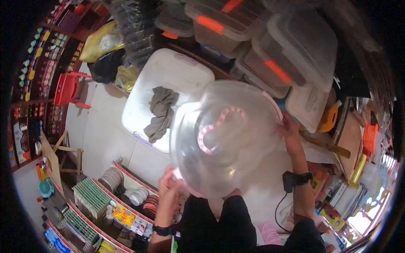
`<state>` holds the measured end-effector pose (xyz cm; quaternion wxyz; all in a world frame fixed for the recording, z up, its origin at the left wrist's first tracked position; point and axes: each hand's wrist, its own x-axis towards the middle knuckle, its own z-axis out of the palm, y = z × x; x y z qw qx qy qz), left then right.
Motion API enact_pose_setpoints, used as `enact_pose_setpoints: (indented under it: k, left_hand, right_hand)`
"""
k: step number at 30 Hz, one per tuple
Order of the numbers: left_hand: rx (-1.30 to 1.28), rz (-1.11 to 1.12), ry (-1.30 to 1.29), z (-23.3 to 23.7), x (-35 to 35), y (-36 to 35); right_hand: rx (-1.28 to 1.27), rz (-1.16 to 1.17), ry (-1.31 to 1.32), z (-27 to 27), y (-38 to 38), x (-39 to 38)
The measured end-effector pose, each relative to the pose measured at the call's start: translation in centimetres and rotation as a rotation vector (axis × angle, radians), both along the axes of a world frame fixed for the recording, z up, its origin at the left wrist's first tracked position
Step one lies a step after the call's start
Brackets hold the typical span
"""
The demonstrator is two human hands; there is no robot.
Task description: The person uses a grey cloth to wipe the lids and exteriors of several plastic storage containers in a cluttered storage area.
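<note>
Between my two hands is a large clear plastic tub (253,162) with pink pieces at its rim, tilted and slightly blurred. My left hand (170,184) is closed on its lower left edge. At the upper right edge, my right hand (288,129) grips beside a pink piece. A curved pink-and-white banded strip (201,138) shows on or through the plastic. Just beyond the tub, a big white storage box (190,75) lies on the floor. On top of it rests a crumpled grey-brown cloth (161,113).
Stacked clear boxes with orange clasps (278,71) stand at the back right. A shelf of plates and packets (139,196) runs along the lower left. Farther off sits a red stool (67,89). A cable (277,211) hangs from my right wrist device.
</note>
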<state>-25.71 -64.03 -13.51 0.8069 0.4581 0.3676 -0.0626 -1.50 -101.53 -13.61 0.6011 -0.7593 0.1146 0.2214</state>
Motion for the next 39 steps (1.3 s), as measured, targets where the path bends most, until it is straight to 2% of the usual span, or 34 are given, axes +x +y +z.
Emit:
enact_pose_setpoints:
  k: [1, 3, 5, 7, 9, 11, 13, 17, 19, 20, 21, 22, 23, 25, 27, 28, 29, 30, 31, 33, 34, 35, 37, 38, 39]
  left_hand:
    - [0.023, 0.057, -0.077, 1.7, 2.3, 1.9]
    - [0.155, 0.048, -0.043, 5.1, 8.1, 6.5]
    - [0.339, 0.066, -0.021, 4.8, 12.9, 11.9]
    - [0.691, -0.277, -0.112, 5.1, 19.3, 17.8]
    - [0.87, -0.344, -0.024, 6.4, 26.6, 20.1]
    - [0.911, -0.528, -0.036, 4.6, 33.6, 23.7]
    - [1.178, -0.612, -0.193, 1.7, 38.8, 25.7]
    - [1.142, -0.551, -0.099, -1.9, 44.0, 26.1]
    - [1.284, -0.658, -0.181, -6.1, 45.8, 28.2]
    - [1.274, -0.672, -0.182, -8.3, 46.7, 29.5]
    - [1.362, -0.779, -0.161, -10.3, 47.8, 30.9]
    - [1.451, -0.889, -0.142, -11.0, 48.4, 30.9]
    - [1.443, -0.907, -0.147, -12.1, 48.2, 30.6]
    - [1.337, -0.583, 0.02, -12.7, 47.4, 29.1]
    - [1.576, -0.925, 0.216, -15.4, 48.4, 33.2]
    - [1.687, -0.917, -0.167, -16.9, 47.2, 35.5]
    - [1.658, -0.93, -0.341, -18.7, 48.2, 37.6]
    - [1.546, -0.704, -0.182, -16.1, 47.5, 35.4]
    - [1.888, -0.545, -0.439, -14.7, 45.8, 33.8]
    - [1.87, -0.341, -0.576, -6.5, 41.3, 24.1]
    - [1.879, -0.336, -0.672, -3.8, 39.0, 20.2]
    - [1.886, -0.334, -0.767, -2.2, 36.8, 15.8]
    - [1.554, -0.457, -0.746, -2.0, 31.5, 10.6]
    - [1.418, -0.572, -0.842, -2.8, 28.9, 6.6]
    - [1.224, -0.689, -0.775, -1.9, 26.4, 2.0]
  right_hand:
    - [0.04, -0.012, 0.054, 0.7, 1.7, 0.8]
    - [0.132, -0.043, 0.014, 0.0, 4.3, 1.2]
    - [0.232, -0.08, -0.022, -0.3, 7.3, 1.3]
    - [0.312, -0.089, 0.092, -0.4, 11.1, 1.3]
    - [0.321, -0.121, 0.08, -0.8, 15.5, 1.2]
    - [0.337, -0.15, 0.064, -1.7, 19.7, 1.2]
    - [0.343, -0.26, -0.017, -2.7, 23.3, 1.2]
    - [0.263, -0.31, -0.011, -3.5, 28.3, 1.1]
    - [0.334, -0.4, 0.027, -4.3, 29.2, 1.1]
    - [0.37, -0.415, 0.021, -4.7, 29.2, 1.1]
    - [0.361, -0.428, 0.024, -5.1, 29.2, 1.2]
    - [0.383, -0.423, 0.065, -5.6, 29.1, 1.2]
    - [0.405, -0.419, 0.11, -6.1, 29.1, 1.1]
    - [0.421, -0.397, -0.026, -8.7, 29.9, 0.3]
    - [0.353, -0.415, -0.17, -13.3, 30.8, -1.1]
    - [0.276, -0.43, -0.201, -15.2, 30.6, -1.4]
    - [0.272, -0.339, -0.139, -13.0, 29.8, -1.1]
    - [0.245, -0.25, -0.268, -15.8, 29.8, -2.2]
    - [0.215, -0.287, -0.275, -14.5, 28.4, -2.7]
    - [0.274, -0.195, 0.045, -10.1, 25.6, -3.0]
    - [0.354, -0.302, -0.09, -11.6, 24.2, -4.3]
    - [0.359, -0.33, -0.065, -13.2, 20.8, -5.4]
    - [0.376, -0.398, -0.078, -16.6, 13.4, -7.8]
    - [0.39, -0.445, -0.111, -18.6, 8.2, -9.3]
    - [0.266, -0.546, -0.031, -19.0, 4.0, -9.4]
